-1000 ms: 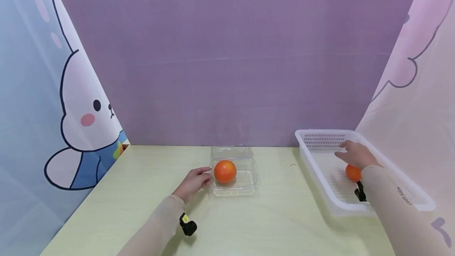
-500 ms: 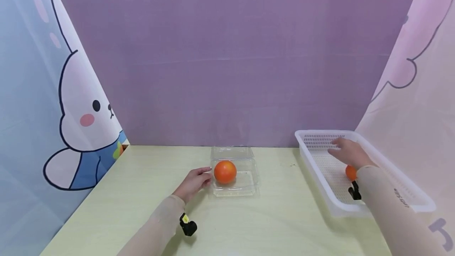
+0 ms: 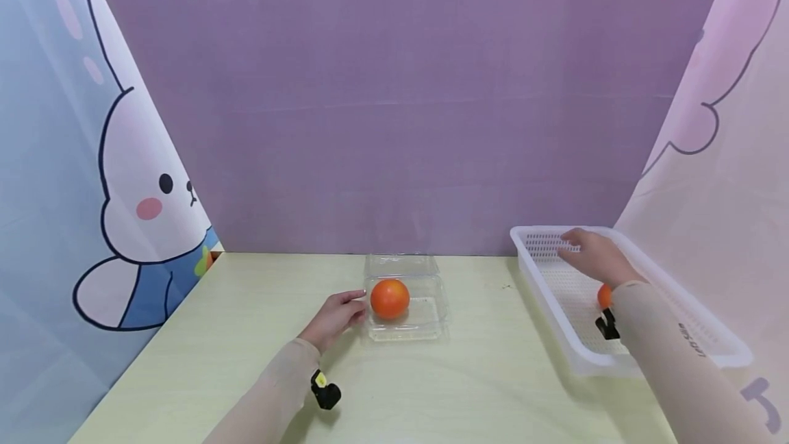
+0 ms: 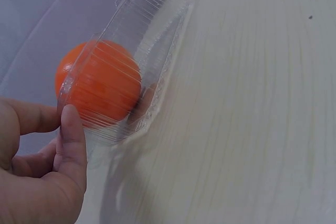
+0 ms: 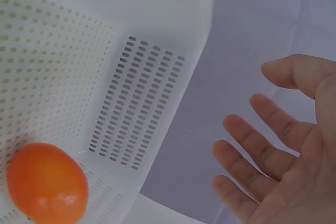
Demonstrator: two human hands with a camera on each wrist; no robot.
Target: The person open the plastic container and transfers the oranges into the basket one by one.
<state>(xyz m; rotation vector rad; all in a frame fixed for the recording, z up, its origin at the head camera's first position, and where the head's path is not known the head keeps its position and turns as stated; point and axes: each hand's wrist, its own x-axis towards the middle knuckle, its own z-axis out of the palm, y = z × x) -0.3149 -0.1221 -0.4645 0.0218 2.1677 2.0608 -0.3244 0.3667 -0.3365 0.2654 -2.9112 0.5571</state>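
Observation:
My left hand [image 3: 335, 319] is at the left side of a clear plastic clamshell box [image 3: 427, 308]. In the left wrist view, its thumb and forefinger pinch the box's rim [image 4: 67, 90]. One smooth, round orange-red fruit [image 3: 390, 299] sits in the left part of the box, and the lid [image 3: 402, 266] is folded back. My right hand [image 3: 594, 255] is over the white basket [image 3: 557, 324], its spread fingers holding nothing. A second orange-red fruit [image 5: 47, 184] lies on the basket floor, partly covered by the right wrist in the head view.
The pale wooden table [image 3: 474, 382] bears both the box and the perforated basket. A purple cloth [image 3: 394, 101] hangs behind the table. Printed cloths stand at both sides, with a cartoon rabbit [image 3: 154, 204] on the left one. Small black cameras [image 3: 327, 392] are worn at the wrists.
My right hand has moved left and slightly up over the basket, with nothing in it. My left hand, the box and both fruits have stayed where they were.

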